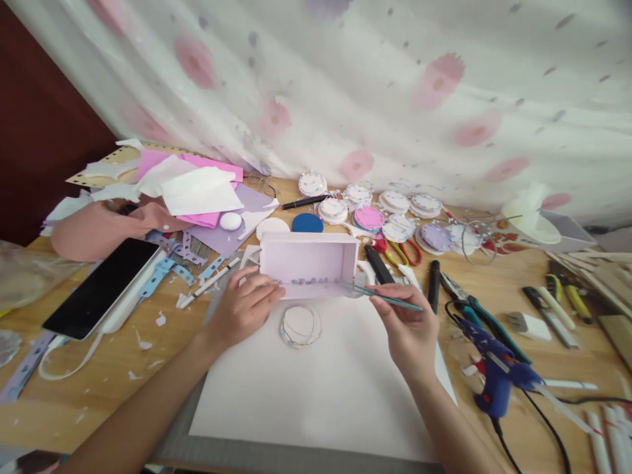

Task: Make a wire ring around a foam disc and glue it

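Observation:
A shallow pale lavender box [311, 257] stands on its side at the back of a white sheet of paper [316, 395], its inside facing me. A row of tiny coloured pieces [311, 282] lies along its inner bottom. My left hand [247, 306] is closed on the box's lower left corner. In my right hand [407, 322] a pair of teal tweezers [390, 298] is pinched between thumb and fingers. Its tips reach the box's lower right inside corner; whether they grip a piece I cannot tell. A thin beaded ring [301, 326] lies on the paper just in front of the box.
Several decorated discs [368, 218] line the back by the curtain [320, 99]. At left are a phone [101, 286], paper scraps and coloured sheets [212, 210]. A blue glue gun [501, 368], its cord and pliers [486, 319] lie at right.

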The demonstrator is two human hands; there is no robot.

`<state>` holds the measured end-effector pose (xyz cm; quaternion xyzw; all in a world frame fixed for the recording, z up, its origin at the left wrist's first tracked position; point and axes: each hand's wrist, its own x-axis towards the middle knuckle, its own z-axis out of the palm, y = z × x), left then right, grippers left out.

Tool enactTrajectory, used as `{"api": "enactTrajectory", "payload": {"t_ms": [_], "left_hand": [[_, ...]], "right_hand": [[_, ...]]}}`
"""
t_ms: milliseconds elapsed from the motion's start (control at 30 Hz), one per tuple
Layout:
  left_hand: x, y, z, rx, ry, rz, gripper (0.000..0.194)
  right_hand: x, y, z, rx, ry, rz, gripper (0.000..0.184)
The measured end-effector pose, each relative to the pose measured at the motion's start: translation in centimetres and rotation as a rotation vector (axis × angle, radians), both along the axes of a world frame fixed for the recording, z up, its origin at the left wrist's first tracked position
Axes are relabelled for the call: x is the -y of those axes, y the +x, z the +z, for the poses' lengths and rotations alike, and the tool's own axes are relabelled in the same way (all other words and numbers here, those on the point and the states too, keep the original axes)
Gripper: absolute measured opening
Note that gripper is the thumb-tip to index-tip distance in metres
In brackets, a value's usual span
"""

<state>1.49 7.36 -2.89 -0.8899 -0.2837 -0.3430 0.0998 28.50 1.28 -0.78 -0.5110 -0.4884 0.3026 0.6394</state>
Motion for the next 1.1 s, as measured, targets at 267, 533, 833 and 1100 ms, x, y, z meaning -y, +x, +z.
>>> {"api": "enactTrajectory", "payload": {"t_ms": [267, 533, 833, 1100], "left_hand": [[0.1, -0.1, -0.2, -0.001, -0.001, -0.024, 0.027], [0.1, -0.1, -0.1, -0.035, 0.0, -0.026, 0.026], [-0.1, -0.2, -0.4, -0.011, -0.046, -0.025, 0.032], [-0.6, 0.2, -0.3, 0.015, -0.123, -0.005, 0.028]], "right_hand": [[-2.4, -1.7, 1.2, 0.779, 0.24, 0.115, 0.015], [-4.2, -3.7, 0.2, 1.005, 0.265, 0.182, 0.022], [-3.5, -3.1, 0.8, 0.849, 0.28, 0.075, 0.022], [-1.3, -1.9, 1.6, 0.619, 0.292, -0.067, 0.015]]}}
